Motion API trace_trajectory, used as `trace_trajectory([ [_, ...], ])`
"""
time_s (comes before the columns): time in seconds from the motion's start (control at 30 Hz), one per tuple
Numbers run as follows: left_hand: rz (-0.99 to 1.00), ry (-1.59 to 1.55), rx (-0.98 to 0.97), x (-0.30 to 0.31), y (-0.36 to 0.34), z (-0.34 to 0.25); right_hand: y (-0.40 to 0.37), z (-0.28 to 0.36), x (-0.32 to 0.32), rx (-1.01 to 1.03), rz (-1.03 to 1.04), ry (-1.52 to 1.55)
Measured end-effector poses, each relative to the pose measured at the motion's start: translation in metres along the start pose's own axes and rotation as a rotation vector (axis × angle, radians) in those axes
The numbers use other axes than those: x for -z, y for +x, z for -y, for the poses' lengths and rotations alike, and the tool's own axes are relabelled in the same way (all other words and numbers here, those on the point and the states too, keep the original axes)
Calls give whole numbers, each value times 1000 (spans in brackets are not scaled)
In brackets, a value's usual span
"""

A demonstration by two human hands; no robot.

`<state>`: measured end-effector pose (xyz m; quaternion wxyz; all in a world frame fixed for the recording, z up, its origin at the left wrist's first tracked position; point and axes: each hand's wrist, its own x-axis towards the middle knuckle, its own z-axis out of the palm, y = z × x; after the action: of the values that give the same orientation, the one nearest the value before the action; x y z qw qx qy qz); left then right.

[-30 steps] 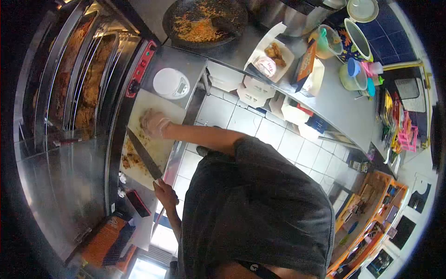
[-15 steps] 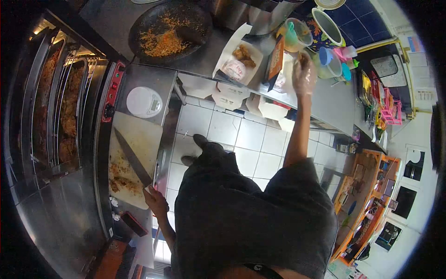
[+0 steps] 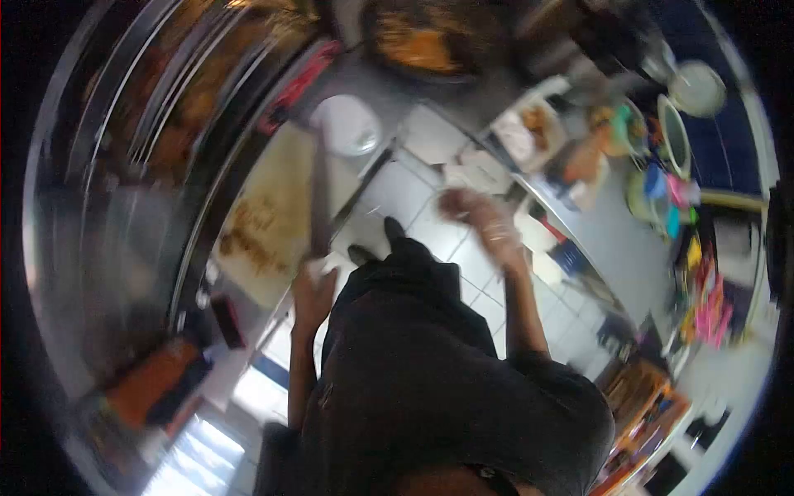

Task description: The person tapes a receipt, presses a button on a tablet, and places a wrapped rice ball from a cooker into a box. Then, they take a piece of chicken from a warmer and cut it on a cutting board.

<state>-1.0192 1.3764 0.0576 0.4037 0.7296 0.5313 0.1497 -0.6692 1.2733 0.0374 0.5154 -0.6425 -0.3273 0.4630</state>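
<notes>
My left hand (image 3: 314, 289) is closed around the handle of a large kitchen knife (image 3: 321, 194). Its long blade points away from me over the right side of a pale cutting board (image 3: 285, 165). Brown crumbs (image 3: 252, 236) are scattered on the board. My right hand (image 3: 494, 231), in a clear plastic glove, is over the floor gap between the two counters. At its fingers is a blurred brown lump (image 3: 460, 204) that looks like a piece of fried chicken.
A round white kitchen scale (image 3: 347, 124) sits beyond the board. On the right counter (image 3: 604, 240) stand an open food box (image 3: 529, 132), an orange-brown box (image 3: 585, 161) and plastic tubs. A pan (image 3: 426, 50) of orange crumbs is at the back; racked trays (image 3: 194, 91) fill the left.
The view has turned and blurred. My right hand has come away from the boxes on the right counter, toward the middle. The left hand still grips the knife, its blade now nearer the board's right edge.
</notes>
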Motion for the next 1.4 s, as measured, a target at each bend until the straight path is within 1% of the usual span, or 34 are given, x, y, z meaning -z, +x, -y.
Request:
trace_trajectory([
  [0.03, 41, -45, 21, 2, 5, -7, 10, 20, -48, -124, 362, 36],
  [0.1, 105, -116, 31, 5, 14, -13, 20, 38, -118, -370, 647, 262],
  [0.13, 129, -143, 19, 5, 18, -11, 26, 34, -135, -377, 714, 244],
  [0.17, 81, -149, 43, 8, 18, -7, 32, 24, -148, -394, 816, 239],
  [0.2, 29, -135, 2, 7, 18, 1, 38, 26, -158, -410, 907, 232],
  [0.23, -18, -118, -39, 8, 18, 10, 44, 30, -165, -409, 942, 217],
  [0.3, -54, -105, -39, 17, 15, 31, 54, 53, -174, -493, 968, -20],
  [0.33, -200, -3, -84, 23, 14, 39, 60, 34, -162, -432, 1015, 217],
  [0.37, -344, 101, -130, 31, 13, 47, 69, 36, -163, -427, 1036, 202],
  [0.4, -297, 117, 84, 38, 12, 58, 82, 39, -165, -495, 1028, 295],
  [0.47, -337, 172, 130, 45, 8, 77, 94, 42, -178, -604, 963, 516],
  [0.5, -355, 228, 165, 50, 7, 79, 99, 39, -190, -599, 978, 507],
  [0.53, -371, 240, 102, 51, 4, 79, 104, 32, -206, -622, 862, 597],
  [0.57, -388, 238, 104, 51, 1, 80, 109, 22, -220, -642, 743, 684],
  [0.6, -416, 309, 42, 47, -2, 85, 115, 5, -234, -638, 755, 675],
  [0.63, -445, 384, -21, 44, -4, 90, 124, -17, -249, -603, 722, 780],
  [0.67, -375, 400, -4, 40, -6, 102, 133, -33, -259, -565, 690, 887],
  [0.7, -391, 405, -5, 36, -8, 109, 139, -45, -261, -556, 707, 884],
  [0.77, -274, 471, 122, 34, -10, 120, 153, -51, -264, -587, 548, 564],
  [0.8, -249, 480, 118, 36, -13, 124, 155, -24, -273, -572, 567, 561],
  [0.83, -266, 485, 119, 37, -14, 128, 155, 2, -276, -36, 447, 15],
  [0.87, -324, 490, 74, 35, -14, 130, 148, 41, -278, 495, 274, -520],
  [0.9, -381, 494, 26, 33, -14, 130, 142, 87, -294, 706, 197, -389],
  [0.93, -398, 449, 42, 36, -14, 118, 137, 135, -319, 913, 116, -254],
  [0.97, -406, 450, 39, 35, -15, 114, 133, 172, -337, 1004, 82, -269],
  [1.0, -478, 447, 14, 36, -16, 112, 135, 196, -353, 1094, 45, -283],
  [1.03, -548, 446, -14, 37, -17, 108, 148, 205, -368, 1103, 39, -278],
  [1.07, -572, 439, -7, 42, -20, 97, 162, 213, -381, 1184, 5, -285],
  [1.1, -574, 444, -22, 41, -23, 99, 169, 219, -387, 1265, -34, -293],
  [1.17, -689, 384, -40, 36, -25, 104, 174, 221, -386, 1274, -28, -322],
  [1.2, -704, 335, -30, 36, -28, 101, 176, 223, -382, 1272, -1, -355],
  [1.33, -733, 336, -9, 35, -43, 97, 185, 231, -357, 1277, -87, -397],
  [1.37, -727, 333, -28, 36, -46, 97, 192, 233, -344, 1299, -174, -455],
  [1.4, -738, 318, -5, 36, -50, 97, 197, 235, -330, 1319, -261, -514],
])
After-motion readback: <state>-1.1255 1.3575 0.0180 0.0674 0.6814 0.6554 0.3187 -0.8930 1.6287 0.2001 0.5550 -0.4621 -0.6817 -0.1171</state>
